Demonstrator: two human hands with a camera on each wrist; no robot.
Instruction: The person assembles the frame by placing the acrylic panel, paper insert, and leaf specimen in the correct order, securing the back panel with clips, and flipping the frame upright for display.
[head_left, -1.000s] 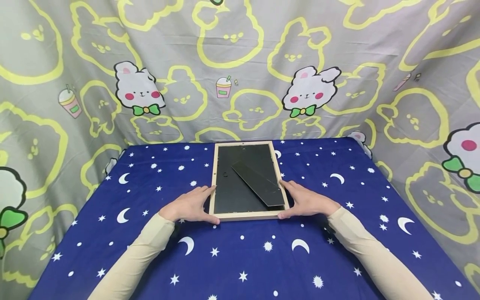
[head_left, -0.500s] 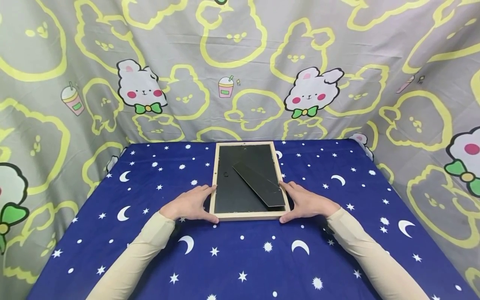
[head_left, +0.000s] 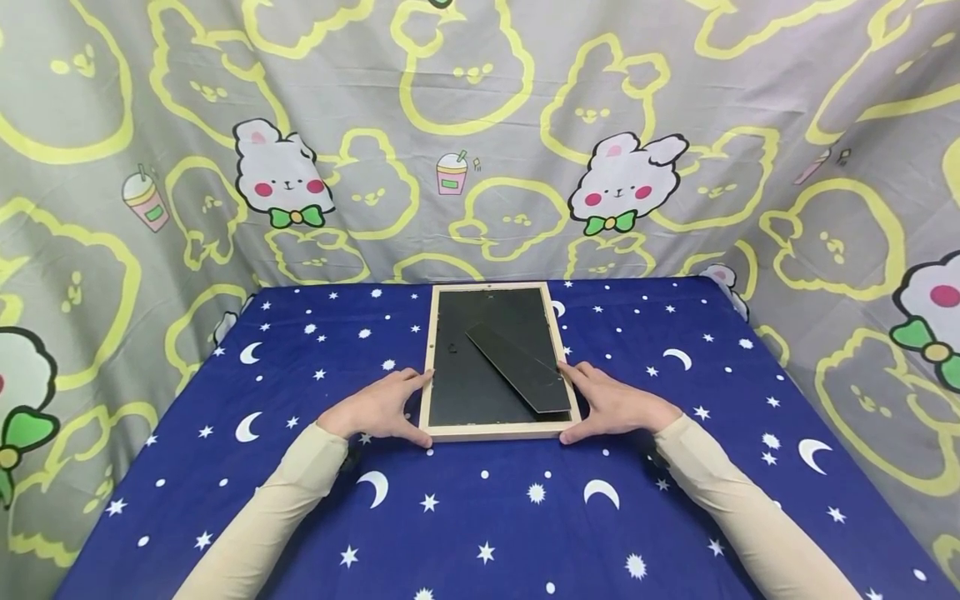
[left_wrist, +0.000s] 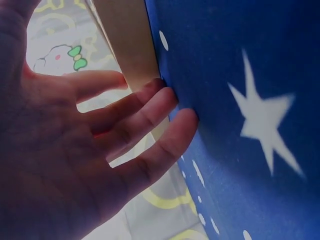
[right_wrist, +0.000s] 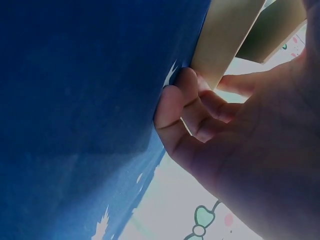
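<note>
A photo frame [head_left: 498,432] with a pale wooden rim lies face down on the blue cloth, its black backing [head_left: 457,392] upward. A black easel stand [head_left: 521,371] slants across that backing. My left hand [head_left: 378,408] is at the frame's left side, thumb near the front left corner. On the opposite side, my right hand [head_left: 618,406] has its fingertips at the rim and its thumb by the front right corner. In the left wrist view, extended fingers [left_wrist: 150,120] meet the wooden side [left_wrist: 125,40] and the cloth. Gently bent fingers [right_wrist: 172,107] touch the cloth beside the rim in the right wrist view.
Dark blue cloth [head_left: 487,508] with white moons and stars covers the table. Grey curtains [head_left: 517,100] printed with yellow outlines and white rabbits hang behind it and along both sides. The frame's far end lies near the table's back edge.
My left thumb has drawn back slightly leftward from the frame's front corner, and the right thumb has shifted slightly too. The whole view has shifted a little; the frame stays in place on the cloth.
</note>
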